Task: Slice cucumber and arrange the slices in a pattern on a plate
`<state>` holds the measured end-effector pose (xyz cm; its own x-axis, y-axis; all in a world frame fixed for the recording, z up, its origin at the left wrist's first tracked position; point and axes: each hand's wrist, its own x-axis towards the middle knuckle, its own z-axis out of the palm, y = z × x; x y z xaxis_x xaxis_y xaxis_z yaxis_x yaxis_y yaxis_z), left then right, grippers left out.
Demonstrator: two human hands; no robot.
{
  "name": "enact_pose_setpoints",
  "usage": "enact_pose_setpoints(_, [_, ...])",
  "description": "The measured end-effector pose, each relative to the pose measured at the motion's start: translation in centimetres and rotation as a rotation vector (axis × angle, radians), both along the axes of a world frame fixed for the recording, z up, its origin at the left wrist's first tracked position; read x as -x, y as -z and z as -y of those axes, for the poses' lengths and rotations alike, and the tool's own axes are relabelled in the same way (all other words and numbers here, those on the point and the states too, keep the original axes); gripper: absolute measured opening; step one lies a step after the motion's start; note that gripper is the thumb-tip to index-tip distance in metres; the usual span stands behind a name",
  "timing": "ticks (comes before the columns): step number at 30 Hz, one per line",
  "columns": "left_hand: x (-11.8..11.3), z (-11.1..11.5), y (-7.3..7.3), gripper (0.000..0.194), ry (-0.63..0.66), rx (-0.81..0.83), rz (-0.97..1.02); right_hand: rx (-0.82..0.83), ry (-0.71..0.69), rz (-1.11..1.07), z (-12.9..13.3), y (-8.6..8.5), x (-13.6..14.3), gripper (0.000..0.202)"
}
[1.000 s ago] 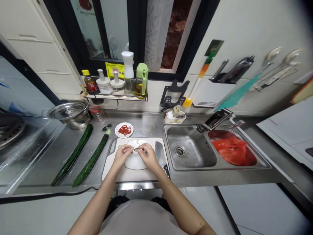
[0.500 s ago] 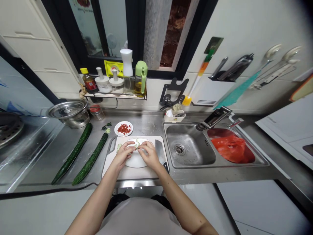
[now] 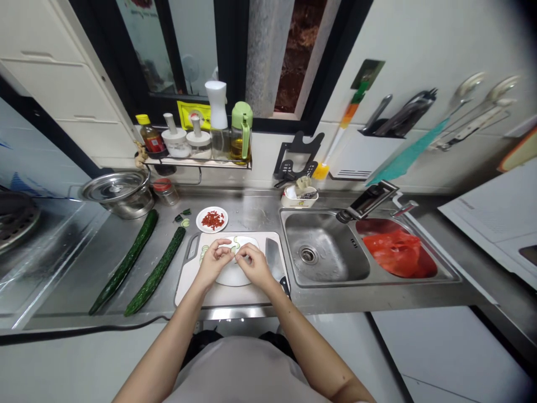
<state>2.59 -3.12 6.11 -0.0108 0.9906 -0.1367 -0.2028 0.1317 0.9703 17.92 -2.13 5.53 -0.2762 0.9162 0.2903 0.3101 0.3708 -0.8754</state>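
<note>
Over a white plate (image 3: 233,276) on the cutting board (image 3: 191,288), my left hand (image 3: 213,262) and my right hand (image 3: 254,265) come together with fingertips pinched. Between them is a small thin cucumber slice (image 3: 234,249), mostly covered by the fingers. Another pale green cucumber slice (image 3: 237,244) rests on the plate just beyond. More cut slices (image 3: 204,251) lie on the board left of the plate, partly behind my left hand. To the right of the plate lies a cleaver (image 3: 274,258), its black handle (image 3: 285,286) toward me.
Two whole cucumbers (image 3: 126,260) lie on the steel counter at left. A small dish of red pieces (image 3: 212,220) and cucumber scraps (image 3: 183,216) sit behind the board. The sink (image 3: 331,274) is at right, with a red bag (image 3: 392,254) in its second basin.
My fingers have shifted slightly over the plate, and a curved slice that showed above the fingertips now lies on the plate's far part. The other things stay in place.
</note>
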Motion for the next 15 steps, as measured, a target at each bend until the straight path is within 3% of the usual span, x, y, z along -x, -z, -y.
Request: enact_pose_setpoints(15, [-0.15,0.29,0.40,0.048,0.000,-0.048,-0.087,0.231,0.028,-0.196,-0.39,0.21,1.13,0.015])
